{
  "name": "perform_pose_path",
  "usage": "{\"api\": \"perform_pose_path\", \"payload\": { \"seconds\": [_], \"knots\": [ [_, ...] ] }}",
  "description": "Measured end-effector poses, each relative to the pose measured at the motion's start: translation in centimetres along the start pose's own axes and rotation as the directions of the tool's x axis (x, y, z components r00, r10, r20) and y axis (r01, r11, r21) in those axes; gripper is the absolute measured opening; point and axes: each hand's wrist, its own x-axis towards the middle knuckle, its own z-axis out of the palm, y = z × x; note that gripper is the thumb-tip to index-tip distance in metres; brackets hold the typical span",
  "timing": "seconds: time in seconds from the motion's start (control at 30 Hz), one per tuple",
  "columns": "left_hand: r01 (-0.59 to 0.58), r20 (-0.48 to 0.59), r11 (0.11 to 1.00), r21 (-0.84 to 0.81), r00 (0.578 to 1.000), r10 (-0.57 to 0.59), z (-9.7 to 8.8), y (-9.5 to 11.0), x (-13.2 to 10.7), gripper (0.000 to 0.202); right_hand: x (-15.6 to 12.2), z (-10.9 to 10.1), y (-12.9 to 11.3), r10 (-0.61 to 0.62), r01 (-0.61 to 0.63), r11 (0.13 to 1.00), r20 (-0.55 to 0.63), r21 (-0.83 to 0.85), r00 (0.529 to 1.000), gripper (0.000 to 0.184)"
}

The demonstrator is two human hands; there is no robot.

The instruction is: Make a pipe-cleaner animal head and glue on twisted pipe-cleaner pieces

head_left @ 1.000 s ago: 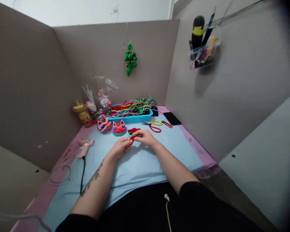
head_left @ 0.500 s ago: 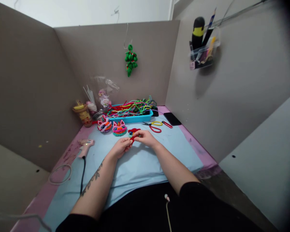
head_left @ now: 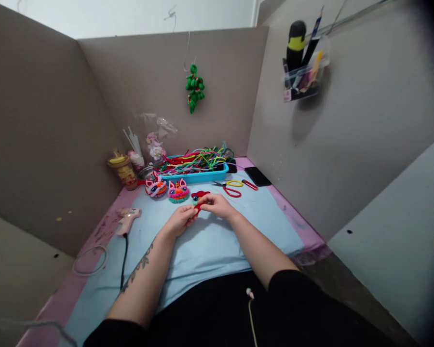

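Observation:
Between my two hands is a small red fuzzy piece [head_left: 198, 207], apparently bent pipe cleaner. My left hand [head_left: 183, 218] pinches its near left side, and my right hand [head_left: 217, 205] pinches it from the right; fingers partly cover it. Just beyond them lies a red-topped fuzzy figure [head_left: 199, 195] with a blue eye, partly hidden by my right hand. To its left sit a pink, orange and teal fuzzy animal head [head_left: 178, 191] and a similar pink and orange one [head_left: 155, 187].
A blue tray [head_left: 202, 178] heaped with colourful pipe cleaners stands at the back. Pliers [head_left: 231, 188], a red cutter [head_left: 250, 184] and a black phone [head_left: 258, 176] lie right. At left are a pink glue gun [head_left: 129, 220] with a cord and a brown cup [head_left: 123, 171]. Partitions enclose the table.
The camera view shifts very slightly. Both hands keep their pinch on the red piece in nearly the same place.

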Motion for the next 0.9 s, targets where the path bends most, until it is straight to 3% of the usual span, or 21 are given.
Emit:
{"api": "perform_pose_path", "payload": {
  "seconds": [0.9],
  "knots": [
    [-0.005,0.008,1.000,-0.005,1.000,0.005,-0.06,-0.07,-0.02,0.027,-0.18,0.13,-0.10,0.023,-0.023,0.999,-0.011,0.028,1.000,0.027]
  ]
}}
